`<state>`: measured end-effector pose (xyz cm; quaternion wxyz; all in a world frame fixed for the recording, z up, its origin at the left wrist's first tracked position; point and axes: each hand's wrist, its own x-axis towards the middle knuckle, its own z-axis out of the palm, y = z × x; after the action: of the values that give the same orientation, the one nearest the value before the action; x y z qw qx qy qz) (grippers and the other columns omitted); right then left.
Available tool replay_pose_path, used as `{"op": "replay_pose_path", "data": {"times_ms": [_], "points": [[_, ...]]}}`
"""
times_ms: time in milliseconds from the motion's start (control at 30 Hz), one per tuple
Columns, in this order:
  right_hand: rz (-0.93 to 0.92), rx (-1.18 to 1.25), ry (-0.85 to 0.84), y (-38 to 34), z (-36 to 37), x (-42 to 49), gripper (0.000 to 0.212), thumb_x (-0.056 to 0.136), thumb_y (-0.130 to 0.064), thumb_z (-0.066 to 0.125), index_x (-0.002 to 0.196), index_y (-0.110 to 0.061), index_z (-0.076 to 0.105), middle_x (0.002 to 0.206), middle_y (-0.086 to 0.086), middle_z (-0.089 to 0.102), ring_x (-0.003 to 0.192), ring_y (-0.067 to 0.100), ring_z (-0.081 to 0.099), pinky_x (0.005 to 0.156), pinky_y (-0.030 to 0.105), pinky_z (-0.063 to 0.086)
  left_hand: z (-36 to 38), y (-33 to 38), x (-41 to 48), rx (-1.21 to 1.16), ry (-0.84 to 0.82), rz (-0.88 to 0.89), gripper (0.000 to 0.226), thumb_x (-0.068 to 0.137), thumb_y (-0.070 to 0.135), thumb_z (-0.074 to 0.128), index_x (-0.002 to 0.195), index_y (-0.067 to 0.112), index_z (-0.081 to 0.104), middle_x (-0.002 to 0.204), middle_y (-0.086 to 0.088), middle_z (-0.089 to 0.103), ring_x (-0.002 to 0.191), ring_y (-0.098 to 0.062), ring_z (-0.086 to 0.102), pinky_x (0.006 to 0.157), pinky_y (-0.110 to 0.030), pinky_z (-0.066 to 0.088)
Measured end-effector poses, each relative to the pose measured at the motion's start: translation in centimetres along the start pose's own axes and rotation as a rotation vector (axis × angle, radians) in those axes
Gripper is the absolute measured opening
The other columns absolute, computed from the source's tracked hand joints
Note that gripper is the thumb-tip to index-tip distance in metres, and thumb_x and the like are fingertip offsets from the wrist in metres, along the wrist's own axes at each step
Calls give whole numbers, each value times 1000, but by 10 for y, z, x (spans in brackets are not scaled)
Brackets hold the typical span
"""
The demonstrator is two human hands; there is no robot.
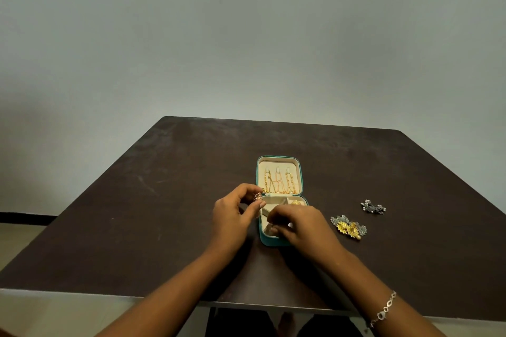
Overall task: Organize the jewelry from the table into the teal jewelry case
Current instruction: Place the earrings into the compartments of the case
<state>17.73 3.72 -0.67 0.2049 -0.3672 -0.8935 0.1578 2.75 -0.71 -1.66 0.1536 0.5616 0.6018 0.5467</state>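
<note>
The teal jewelry case (300,172) lies open in the middle of the dark table (164,200), its cream lid holding gold chains (279,183). A gold piece (296,202) sits in a back compartment. My left hand (235,219) pinches a small rose-gold earring (258,196) at the case's left edge. My right hand (301,227) reaches into the lower tray with curled fingers, touching a small piece (271,227) there; whether it grips it is unclear. The hand hides most of the tray.
To the right of the case lie a gold and silver earring pair (348,228) and, farther back, a dark silver pair (373,207). A silver bracelet (384,309) is on my right wrist. The table's front edge is close to me.
</note>
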Motion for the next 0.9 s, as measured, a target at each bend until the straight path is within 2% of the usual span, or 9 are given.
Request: {"op": "replay_pose_path", "data": {"times_ms": [100, 233, 367, 500, 567, 633, 767, 833, 900], "points": [[0, 15, 9, 0, -2, 0, 19, 85, -16, 60, 102, -20, 66, 106, -1, 68, 98, 15, 60, 83, 30, 49, 0, 1, 1, -13, 1, 1, 15, 81, 9, 67, 94, 15, 66, 88, 8, 68, 79, -8, 65, 66, -27, 56], [41, 155, 109, 5, -8, 0, 21, 83, -3, 58, 94, -17, 69, 100, -2, 68, 94, 12, 61, 84, 29, 50, 0, 8, 4, -60, 19, -8, 14, 79, 7, 68, 89, 16, 65, 84, 10, 67, 75, -1, 62, 61, -19, 51], [109, 219, 142, 7, -13, -2, 27, 84, 5, 53, 89, -16, 68, 95, 0, 69, 90, 9, 63, 82, 25, 51, 1, 14, 4, -125, 15, -21, 13, 78, 5, 68, 87, 12, 63, 82, 6, 66, 71, -3, 61, 60, -23, 54], [65, 369, 196, 1, -17, -5, 20, 82, -8, 64, 90, -26, 65, 87, -10, 68, 83, 0, 62, 70, 11, 47, 4, 19, 3, -194, 4, -50, 15, 76, 2, 70, 81, 12, 60, 78, 0, 64, 74, -19, 64, 61, -34, 58], [37, 438, 168, -4, -17, -7, 29, 78, -10, 70, 91, -33, 59, 84, -11, 66, 82, -1, 61, 67, 11, 47, 6, 20, 2, -198, -11, -90, 16, 75, 4, 71, 78, 14, 59, 77, -1, 64, 75, -21, 64, 64, -36, 58], [29, 422, 192, -5, -14, -9, 32, 74, -10, 73, 89, -33, 57, 81, -10, 65, 77, 1, 61, 65, 13, 47, 8, 21, 1, -227, -31, -148, 17, 75, 6, 72, 76, 15, 58, 81, -4, 66, 79, -21, 66, 67, -39, 58], [66, 397, 277, 0, -10, -12, 17, 80, -10, 67, 81, -26, 61, 77, -7, 65, 74, 7, 61, 62, 25, 50, 11, 22, 0, -250, -72, -223, 16, 73, 10, 74, 75, 13, 58, 81, -8, 68, 78, -24, 67, 68, -42, 57], [87, 401, 276, 3, -10, -12, 12, 81, -10, 66, 79, -22, 65, 75, -7, 66, 72, 6, 60, 58, 21, 48, 11, 23, -2, -198, -81, -209, 16, 73, 14, 75, 72, 16, 59, 76, -2, 67, 75, -17, 65, 67, -39, 56], [103, 375, 262, 4, -10, -12, 7, 80, -10, 67, 81, -17, 68, 73, -8, 65, 72, 3, 58, 56, 13, 43, 12, 23, -3, -73, -92, -176, 16, 74, 22, 74, 69, 22, 59, 78, 4, 65, 82, -12, 61, 71, -36, 52]]}}
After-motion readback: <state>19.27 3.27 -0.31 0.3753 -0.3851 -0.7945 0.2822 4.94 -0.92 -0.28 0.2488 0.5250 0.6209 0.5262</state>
